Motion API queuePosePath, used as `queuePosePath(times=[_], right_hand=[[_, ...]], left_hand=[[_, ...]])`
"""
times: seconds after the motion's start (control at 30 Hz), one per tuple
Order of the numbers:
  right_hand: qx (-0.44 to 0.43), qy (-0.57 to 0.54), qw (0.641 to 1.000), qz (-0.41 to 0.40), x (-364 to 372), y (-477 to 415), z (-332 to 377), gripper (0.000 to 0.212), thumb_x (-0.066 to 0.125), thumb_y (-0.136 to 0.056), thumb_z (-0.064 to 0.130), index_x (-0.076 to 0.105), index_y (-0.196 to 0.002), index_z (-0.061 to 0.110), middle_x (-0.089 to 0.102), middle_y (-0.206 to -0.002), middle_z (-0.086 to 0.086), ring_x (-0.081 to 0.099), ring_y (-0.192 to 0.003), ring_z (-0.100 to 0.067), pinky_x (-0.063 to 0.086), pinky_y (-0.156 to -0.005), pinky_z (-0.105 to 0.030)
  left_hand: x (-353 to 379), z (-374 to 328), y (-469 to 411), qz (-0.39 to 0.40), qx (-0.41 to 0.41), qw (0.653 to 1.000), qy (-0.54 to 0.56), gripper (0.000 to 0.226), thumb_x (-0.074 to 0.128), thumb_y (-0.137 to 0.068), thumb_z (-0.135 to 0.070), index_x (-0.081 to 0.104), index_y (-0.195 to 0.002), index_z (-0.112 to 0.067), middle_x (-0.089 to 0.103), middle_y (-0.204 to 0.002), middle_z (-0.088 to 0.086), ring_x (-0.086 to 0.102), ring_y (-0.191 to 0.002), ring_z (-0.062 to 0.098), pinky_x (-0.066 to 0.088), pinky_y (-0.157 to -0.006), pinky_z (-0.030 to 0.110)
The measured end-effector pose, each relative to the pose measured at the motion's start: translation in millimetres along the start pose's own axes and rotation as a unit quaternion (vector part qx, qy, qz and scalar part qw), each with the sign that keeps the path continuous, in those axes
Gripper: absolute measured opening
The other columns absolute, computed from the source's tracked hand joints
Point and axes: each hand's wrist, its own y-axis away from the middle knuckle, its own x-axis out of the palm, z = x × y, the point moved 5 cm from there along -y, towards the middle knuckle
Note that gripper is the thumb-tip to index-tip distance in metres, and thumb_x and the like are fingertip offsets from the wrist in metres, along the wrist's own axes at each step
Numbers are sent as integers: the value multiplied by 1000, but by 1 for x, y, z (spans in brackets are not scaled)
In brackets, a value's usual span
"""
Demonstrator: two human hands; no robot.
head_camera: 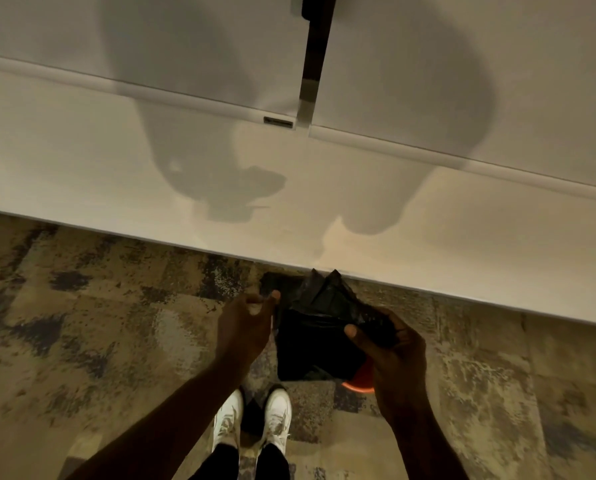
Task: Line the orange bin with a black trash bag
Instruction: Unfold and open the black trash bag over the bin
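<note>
A folded black trash bag point(319, 336) hangs in front of me at waist height, partly unfolded at its top. My right hand point(392, 355) grips its right side, thumb on the front. My left hand point(246, 323) is at the bag's left edge with fingers loosely curled and apart; no clear grip shows. Only a sliver of the orange bin point(360, 382) shows on the floor, below the bag and beside my right hand; the rest is hidden.
A white table point(151, 174) runs across just ahead, its front edge touching the bag's top. A white partition point(185, 46) with a dark vertical gap stands behind it. Patterned carpet point(99, 323) covers the floor. My white shoes point(251, 420) stand below.
</note>
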Motion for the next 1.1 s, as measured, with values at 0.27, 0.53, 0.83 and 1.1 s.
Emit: queuePosePath(times=[0.27,0.53,0.83,1.1], right_hand=[[-47,100,994,10,0,21,2,20,92,-72,2,78,-85,6,81,-81,14,76,-78,-1,52,-69,-8],[-73,118,989,44,5,44,14,24,93,-73,23,73,-79,12,73,-73,32,71,-71,9,50,-64,-5],[21,16,999,42,-2,69,11,26,84,-75,-10,62,-85,-20,76,-65,11,73,-64,-1,56,-59,-15],[115,-145,966,-183,-15,81,-1,28,80,-85,16,61,-74,0,60,-73,-30,60,-69,-29,54,-62,-33]], left_hand=[[3,-59,88,193,-51,966,162,75,52,-88,-80,82,-94,-11,81,-80,15,78,-63,31,65,-61,38],[12,-67,111,225,-40,960,162,22,75,-95,-31,79,-90,-11,83,-94,15,81,-78,28,68,-78,45],[15,-60,123,197,-34,954,222,19,65,-103,-18,79,-94,-10,83,-101,15,79,-101,38,62,-93,61],[-2,-65,118,121,-39,949,290,21,54,-108,-17,71,-102,-7,77,-91,4,73,-83,19,60,-73,32]])
